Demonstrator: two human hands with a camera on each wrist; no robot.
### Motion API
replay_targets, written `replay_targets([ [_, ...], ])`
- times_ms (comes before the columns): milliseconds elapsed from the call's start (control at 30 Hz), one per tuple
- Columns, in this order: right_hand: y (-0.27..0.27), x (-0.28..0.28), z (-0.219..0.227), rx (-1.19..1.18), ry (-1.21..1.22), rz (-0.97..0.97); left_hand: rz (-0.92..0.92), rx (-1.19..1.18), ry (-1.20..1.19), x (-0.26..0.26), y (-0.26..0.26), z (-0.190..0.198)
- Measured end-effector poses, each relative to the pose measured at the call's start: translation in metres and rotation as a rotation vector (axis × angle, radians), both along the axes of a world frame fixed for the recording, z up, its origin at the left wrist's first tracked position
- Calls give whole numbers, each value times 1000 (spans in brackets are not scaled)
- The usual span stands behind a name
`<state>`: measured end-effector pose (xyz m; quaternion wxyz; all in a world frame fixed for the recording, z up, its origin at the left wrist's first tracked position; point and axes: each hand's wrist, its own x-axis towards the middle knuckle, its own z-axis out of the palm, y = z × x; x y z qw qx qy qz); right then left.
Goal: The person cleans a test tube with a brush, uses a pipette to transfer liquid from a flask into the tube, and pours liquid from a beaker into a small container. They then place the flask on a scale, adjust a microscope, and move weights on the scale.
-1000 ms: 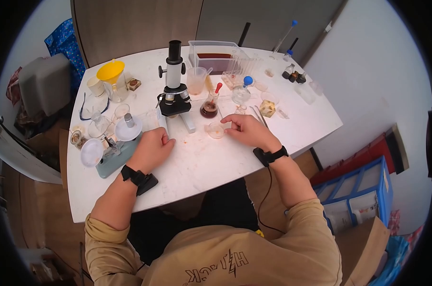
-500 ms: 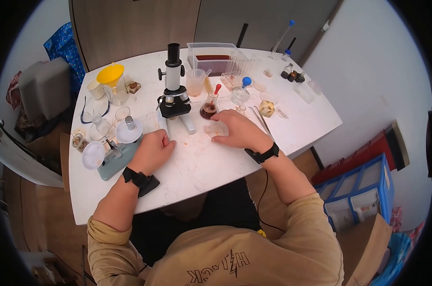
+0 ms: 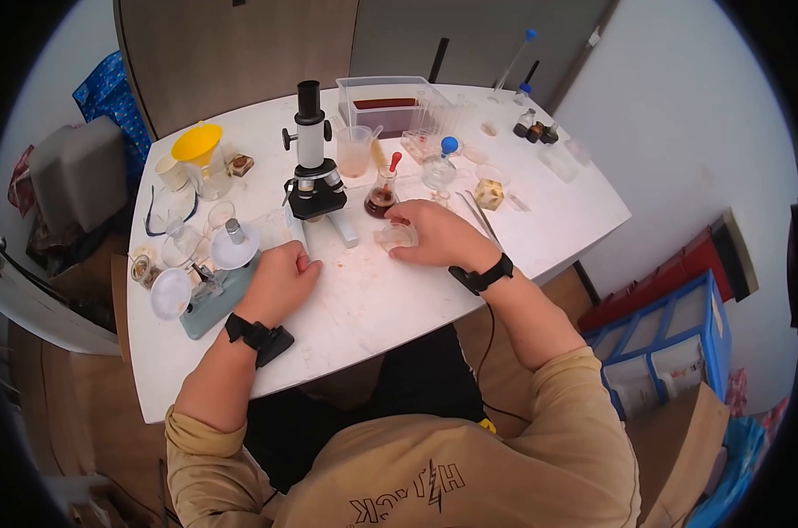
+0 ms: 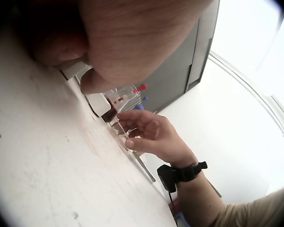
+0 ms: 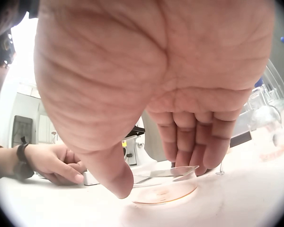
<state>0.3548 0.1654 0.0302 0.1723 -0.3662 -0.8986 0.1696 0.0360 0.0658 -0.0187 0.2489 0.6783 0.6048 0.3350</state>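
Observation:
In the head view my right hand (image 3: pixel 438 233) curves round a clear petri dish (image 3: pixel 397 236) near the table's middle. The right wrist view shows the dish's clear upper part (image 5: pixel 180 172) between thumb and fingertips, above a shallow round bottom (image 5: pixel 165 195) with orange stains. My left hand (image 3: pixel 283 275) rests on the table with loosely curled fingers, holding nothing, between the balance (image 3: pixel 218 297) and the microscope (image 3: pixel 312 158). Just behind the dish stands a conical flask (image 3: pixel 380 198) of dark brown liquid, a red-bulbed dropper (image 3: pixel 395 160) in it.
Long tweezers (image 3: pixel 480 216) and a yellowish cube (image 3: pixel 489 194) lie right of my right hand. Behind stand a plastic beaker (image 3: pixel 355 154), a blue-topped glass bottle (image 3: pixel 439 172) and a clear bin (image 3: pixel 346 88). A yellow funnel (image 3: pixel 196 143) and glassware occupy the left side.
My right hand has moved left from the dish's right edge and closed round it with thumb and fingers. The left hand stays in place.

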Motion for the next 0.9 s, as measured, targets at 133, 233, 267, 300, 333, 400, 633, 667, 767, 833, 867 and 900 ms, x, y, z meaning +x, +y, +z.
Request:
replay_targets([
  [133, -3, 4, 20, -29, 12, -11, 4, 0, 15, 1, 1, 0],
  [233, -2, 10, 38, -24, 56, -15, 11, -13, 14, 1, -1, 4],
  [267, 0, 12, 44, -25, 56, -13, 12, -15, 6, 1, -1, 4],
  [300, 0, 12, 54, -28, 58, -40, 14, -15, 6, 0, -2, 4],
  [333, 1, 13, 63, -31, 61, -66, 13, -8, 9, 0, -1, 4],
  [400, 9, 15, 81, -8, 39, -79, 13, -2, 11, 0, -1, 3],
  [633, 66, 14, 144, 73, 19, -99, 17, -22, 5, 1, 0, 2],
  [667, 74, 10, 148, 57, -10, -109, 23, -37, 15, 1, 1, 2],
  [767, 96, 3, 153, 33, -88, -104, 18, -35, 23, 1, 0, 4],
  [833, 114, 3, 145, 17, -129, -93, 15, -33, 30, 1, -1, 6],
  [867, 125, 4, 137, -1, -155, -83, 13, -32, 32, 2, -1, 6],
  [900, 131, 3, 131, -20, -180, -73, 7, -38, 39, 2, -2, 5],
])
